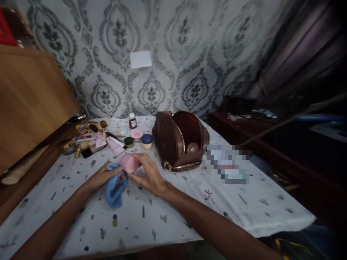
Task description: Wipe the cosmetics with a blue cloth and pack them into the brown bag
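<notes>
A round pink jar (130, 163) is held above the table between my two hands. My right hand (150, 175) grips its right side, thumb below and fingers over the top. My left hand (107, 175) is closed on a blue cloth (115, 193), which touches the jar's left side and hangs down. Just beyond are a navy-lidded jar (146, 141), a dark green round container (128, 142) and a pink round compact (137, 134). A brown zip bag (173, 144) stands with its top open to the right of my hands.
Tubes, brushes and other cosmetics (100, 141) lie in a cluster at the back left, near a gold-lidded jar (67, 147). A small bottle of red liquid (132, 121) stands near the wall. A blurred-out item (229, 165) lies right of the bag. Wooden furniture (32, 83) borders the left.
</notes>
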A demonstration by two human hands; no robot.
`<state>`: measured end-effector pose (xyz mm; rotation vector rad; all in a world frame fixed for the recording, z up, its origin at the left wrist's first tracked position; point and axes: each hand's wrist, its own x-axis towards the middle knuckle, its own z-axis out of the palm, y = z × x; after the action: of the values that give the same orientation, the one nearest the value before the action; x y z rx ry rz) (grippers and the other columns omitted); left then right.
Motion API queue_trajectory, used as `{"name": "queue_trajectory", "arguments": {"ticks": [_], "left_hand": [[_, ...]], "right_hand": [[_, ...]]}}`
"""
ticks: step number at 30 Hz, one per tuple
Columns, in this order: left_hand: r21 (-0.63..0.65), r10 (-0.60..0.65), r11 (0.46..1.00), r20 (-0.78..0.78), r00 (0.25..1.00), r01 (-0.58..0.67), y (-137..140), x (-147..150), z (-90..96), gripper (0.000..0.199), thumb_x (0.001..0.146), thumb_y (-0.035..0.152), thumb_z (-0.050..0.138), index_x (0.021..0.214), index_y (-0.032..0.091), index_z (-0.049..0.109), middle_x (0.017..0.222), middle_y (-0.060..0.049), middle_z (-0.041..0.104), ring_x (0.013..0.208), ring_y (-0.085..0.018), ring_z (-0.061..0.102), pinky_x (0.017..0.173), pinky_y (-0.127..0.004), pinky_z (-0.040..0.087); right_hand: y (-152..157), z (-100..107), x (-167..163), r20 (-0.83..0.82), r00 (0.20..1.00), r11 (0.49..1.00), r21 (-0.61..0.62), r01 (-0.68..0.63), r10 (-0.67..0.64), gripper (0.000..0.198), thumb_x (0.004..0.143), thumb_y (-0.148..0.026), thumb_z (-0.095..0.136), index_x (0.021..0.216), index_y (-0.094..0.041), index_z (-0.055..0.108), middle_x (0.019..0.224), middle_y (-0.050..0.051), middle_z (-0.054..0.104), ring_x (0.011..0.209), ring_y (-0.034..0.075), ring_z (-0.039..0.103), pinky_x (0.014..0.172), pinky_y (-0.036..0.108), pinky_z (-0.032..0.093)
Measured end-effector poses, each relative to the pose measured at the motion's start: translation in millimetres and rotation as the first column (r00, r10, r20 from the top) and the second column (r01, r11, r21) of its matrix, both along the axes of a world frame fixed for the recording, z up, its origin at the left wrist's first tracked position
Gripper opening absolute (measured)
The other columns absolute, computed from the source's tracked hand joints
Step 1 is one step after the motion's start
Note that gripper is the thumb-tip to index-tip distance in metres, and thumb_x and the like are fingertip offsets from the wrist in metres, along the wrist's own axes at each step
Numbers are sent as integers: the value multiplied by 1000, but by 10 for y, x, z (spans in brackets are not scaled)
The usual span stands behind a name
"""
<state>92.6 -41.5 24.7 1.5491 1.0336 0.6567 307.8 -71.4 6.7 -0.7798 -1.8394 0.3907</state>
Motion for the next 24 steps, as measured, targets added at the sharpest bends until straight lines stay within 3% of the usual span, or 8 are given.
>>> {"name": "queue_trajectory", "arguments": {"ticks": [3, 6, 10, 14, 17, 21, 24], "left_hand": [[16, 146, 989, 95, 985, -148, -8, 120, 61, 45, 75, 62, 68, 59, 20, 67, 47, -1, 58, 42, -13, 50, 42, -24, 43], [49, 225, 970, 187, 956, -238, -23, 364, 240, 48, 72, 63, 70, 54, 19, 60, 49, -1, 57, 45, -13, 49, 44, -25, 45], [137, 182, 965, 260, 948, -223, -35, 777, 516, 48, 69, 63, 74, 63, 18, 58, 56, -1, 59, 50, -13, 53, 47, -26, 48], [380, 85, 914, 170, 982, -145, -50, 1181, 709, 38, 82, 55, 66, 75, 18, 62, 66, 0, 63, 58, -14, 58, 54, -24, 49], [633, 67, 772, -2, 998, -51, -55, 1455, 782, 30, 89, 45, 58, 77, 18, 61, 67, 0, 61, 60, -14, 56, 59, -24, 48], [847, 87, 478, -309, 947, 232, -10, 1703, 730, 20, 88, 22, 49, 95, 19, 68, 80, -3, 65, 70, -18, 60, 65, -26, 47], [874, 192, 316, -439, 878, 369, 28, 1741, 627, 58, 76, 5, 42, 128, 22, 61, 92, -5, 67, 80, -21, 64, 66, -27, 47]], "right_hand": [[-10, 115, 36, -44, 997, 997, 46, 66, -64, 50, 87, -34, 69, 133, -24, 51, 121, 12, 63, 117, 27, 58, 101, 42, 50], [-16, 291, 124, -130, 983, 985, 97, 145, -132, 49, 87, -33, 69, 132, -24, 51, 120, 11, 62, 114, 26, 58, 99, 40, 50], [-28, 566, 392, -229, 949, 968, 77, 239, -216, 54, 83, -33, 71, 133, -25, 51, 121, 10, 60, 110, 25, 58, 92, 37, 52], [-89, 780, 777, -296, 916, 953, 53, 299, -271, 54, 82, -33, 72, 132, -25, 53, 119, 10, 58, 112, 26, 56, 94, 39, 51], [-138, 852, 1039, -308, 899, 942, 30, 336, -311, 54, 82, -35, 71, 132, -24, 53, 120, 10, 58, 113, 26, 56, 98, 41, 49], [-131, 871, 1313, -323, 875, 931, -69, 359, -361, 56, 83, -39, 70, 133, -25, 52, 128, 10, 58, 117, 26, 56, 99, 40, 49], [-64, 915, 1487, -266, 871, 911, -123, 394, -413, 57, 83, -40, 69, 133, -21, 53, 134, 12, 57, 119, 28, 57, 98, 40, 49]]}}
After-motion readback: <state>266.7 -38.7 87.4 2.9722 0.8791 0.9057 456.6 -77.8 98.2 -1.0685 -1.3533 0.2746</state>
